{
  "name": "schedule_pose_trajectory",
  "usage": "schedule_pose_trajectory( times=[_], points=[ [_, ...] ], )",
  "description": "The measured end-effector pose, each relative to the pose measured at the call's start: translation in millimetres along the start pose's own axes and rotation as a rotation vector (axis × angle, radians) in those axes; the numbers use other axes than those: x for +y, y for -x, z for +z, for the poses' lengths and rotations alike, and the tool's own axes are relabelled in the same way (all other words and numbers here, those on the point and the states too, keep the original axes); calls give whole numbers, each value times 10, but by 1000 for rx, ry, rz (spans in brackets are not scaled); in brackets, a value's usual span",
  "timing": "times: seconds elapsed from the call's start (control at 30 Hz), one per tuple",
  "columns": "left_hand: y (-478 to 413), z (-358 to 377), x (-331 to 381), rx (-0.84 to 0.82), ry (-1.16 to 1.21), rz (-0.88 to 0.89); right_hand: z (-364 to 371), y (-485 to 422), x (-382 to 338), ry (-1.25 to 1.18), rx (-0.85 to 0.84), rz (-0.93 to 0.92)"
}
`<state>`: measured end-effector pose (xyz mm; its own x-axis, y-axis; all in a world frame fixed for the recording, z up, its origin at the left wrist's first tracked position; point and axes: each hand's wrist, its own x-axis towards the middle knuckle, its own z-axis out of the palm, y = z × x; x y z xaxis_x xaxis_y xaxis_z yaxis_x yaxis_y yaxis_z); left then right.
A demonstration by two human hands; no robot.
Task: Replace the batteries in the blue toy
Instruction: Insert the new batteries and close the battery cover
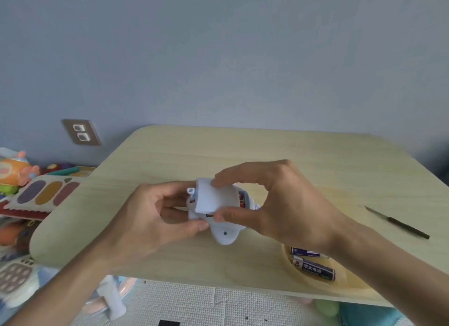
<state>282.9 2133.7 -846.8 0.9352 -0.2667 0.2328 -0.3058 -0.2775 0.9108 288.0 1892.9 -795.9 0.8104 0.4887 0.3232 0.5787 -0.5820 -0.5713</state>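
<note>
While colourful toys (46, 192) lie left of the tabletop (170, 155), the left hand (155, 216) curls its fingers and thumb round the left side of the blue toy (224, 233), holding it over the middle of the tabletop. On the toy sits its pale curved cover (213, 199), pinched between forefinger and thumb of the right hand (286, 204), with orange battery ends (241, 200) showing just right of the cover. Near right, two dark batteries (313, 268) lie in a shallow round hollow (352, 283), and a thin dark tool (398, 222) lies farther right.
</note>
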Motion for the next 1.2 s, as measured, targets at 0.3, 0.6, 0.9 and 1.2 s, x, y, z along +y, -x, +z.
schedule_pose_trajectory(
  times=[0.3, 0.6, 0.9, 1.2],
  points=[
    [-7, -27, -24, 12, -18, -27, -45, 61, 141, 26, -22, 71],
    [-15, -47, -7, 23, 102, -127, -46, 19, 127, 26, -68, 94],
    [-99, -10, -24, 88, 262, -213, 12, 29, 132, 59, -57, 72],
    [-89, -30, -74, 63, 274, -228, 51, 19, 180, 27, -51, 62]
  ],
)
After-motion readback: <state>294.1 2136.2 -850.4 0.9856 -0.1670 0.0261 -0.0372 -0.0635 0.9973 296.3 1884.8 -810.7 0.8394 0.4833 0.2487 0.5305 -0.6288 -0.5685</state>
